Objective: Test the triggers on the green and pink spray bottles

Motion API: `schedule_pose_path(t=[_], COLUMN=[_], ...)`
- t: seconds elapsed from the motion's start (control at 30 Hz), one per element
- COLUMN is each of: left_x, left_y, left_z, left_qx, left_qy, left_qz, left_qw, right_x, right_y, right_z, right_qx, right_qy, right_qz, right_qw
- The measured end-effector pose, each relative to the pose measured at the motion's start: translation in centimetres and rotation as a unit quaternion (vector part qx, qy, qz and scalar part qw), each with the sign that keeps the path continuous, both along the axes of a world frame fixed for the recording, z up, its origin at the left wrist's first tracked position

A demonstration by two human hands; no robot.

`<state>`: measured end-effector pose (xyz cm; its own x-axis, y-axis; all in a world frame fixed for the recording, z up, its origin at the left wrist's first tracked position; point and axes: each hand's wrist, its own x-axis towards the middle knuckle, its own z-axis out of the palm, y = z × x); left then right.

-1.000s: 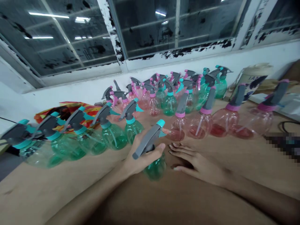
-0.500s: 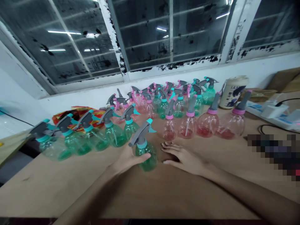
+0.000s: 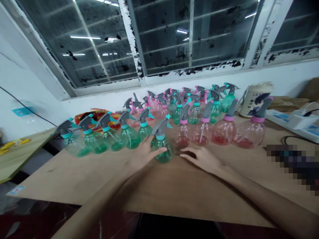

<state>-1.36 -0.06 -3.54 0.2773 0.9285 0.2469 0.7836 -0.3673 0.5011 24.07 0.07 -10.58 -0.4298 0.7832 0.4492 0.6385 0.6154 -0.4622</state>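
Note:
My left hand [image 3: 143, 156] is wrapped around a green spray bottle [image 3: 163, 151] with a grey and turquoise trigger head. This bottle stands upright at the right end of a slanting row of similar green bottles [image 3: 130, 136]. Flat and low over the table, my right hand [image 3: 205, 158] has its fingers stretched out and its thumb apart, holding nothing. Just beyond its fingertips is a clear pink spray bottle [image 3: 183, 135], the nearest in a row of pink ones [image 3: 223, 131] with red liquid at the bottom. Whether the fingertips touch it, I cannot tell.
Behind, more pink and green spray bottles [image 3: 196, 111] crowd against the wall under the window. A lidded cup [image 3: 255, 99] and a power strip [image 3: 294, 124] are at the right. A red and yellow bag [image 3: 99, 114] lies behind the green row. The table's front edge shows below.
My left hand has moved the green bottle forward, closer to the green row. My right hand has shifted slightly, nearer the pink bottles. The view has turned a little to the left.

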Motion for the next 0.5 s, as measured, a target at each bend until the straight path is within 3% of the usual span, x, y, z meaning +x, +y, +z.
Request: schedule_pose_path(t=[0.1, 0.2, 0.5], left_x=[0.5, 1.0, 2.3], left_y=[1.4, 2.0, 3.5], left_z=[-0.9, -0.8, 0.8], left_qx=[0.011, 0.026, 0.061], left_qy=[-0.024, -0.03, -0.004], left_qz=[0.007, -0.006, -0.016], left_qw=[1.0, 0.999, 0.998], right_x=[0.7, 1.1, 1.3], right_y=[0.2, 0.3, 0.3], right_z=[0.6, 0.9, 1.3], right_qx=[0.016, 0.038, 0.073], right_qy=[0.028, 0.048, 0.064], right_qz=[-0.085, -0.153, -0.22], right_qw=[0.996, 0.986, 0.971])
